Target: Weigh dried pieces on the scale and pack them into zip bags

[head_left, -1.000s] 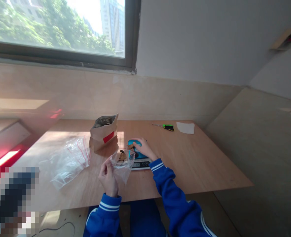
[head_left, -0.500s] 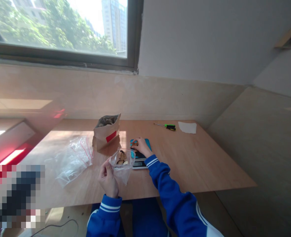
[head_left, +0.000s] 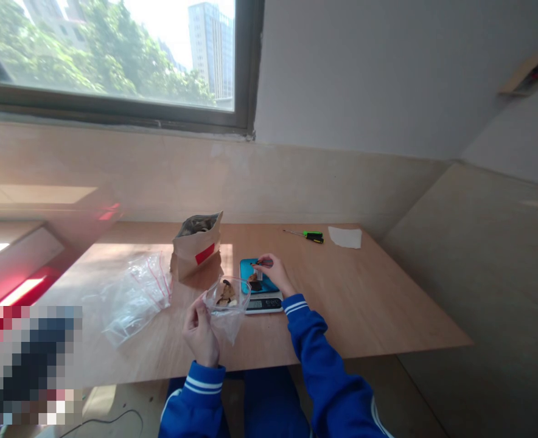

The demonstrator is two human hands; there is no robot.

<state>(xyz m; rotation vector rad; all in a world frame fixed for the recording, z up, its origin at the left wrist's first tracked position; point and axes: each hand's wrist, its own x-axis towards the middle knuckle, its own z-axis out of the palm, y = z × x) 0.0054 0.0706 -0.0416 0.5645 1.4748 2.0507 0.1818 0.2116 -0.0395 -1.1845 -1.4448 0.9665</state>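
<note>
My left hand (head_left: 200,331) pinches the edge of a clear plastic zip bag (head_left: 229,322), its mouth held open. Brown dried slices (head_left: 226,294) and a pale piece lie in the bag. Beside it, on the right, stands a kitchen scale (head_left: 264,305) with a blue top and a small display. My right hand (head_left: 272,271) is over the scale's top, with its fingertips closed on a small dark dried piece (head_left: 257,264). More brown dried pieces (head_left: 254,278) rest on the blue surface below the fingers. What exact kind they are, I cannot tell.
An open brown paper pouch (head_left: 193,252) with a red label stands behind the bag. Several clear zip bags (head_left: 139,298) are piled at the left. Toward the back right lie green-and-black screwdrivers (head_left: 313,236) and a white paper sheet (head_left: 344,237). A wall with a window borders the table.
My right hand has moved right, from the scale's left edge beside the bag, uncovering brown pieces and the display. My left hand and the bag have stayed nearly in place.
</note>
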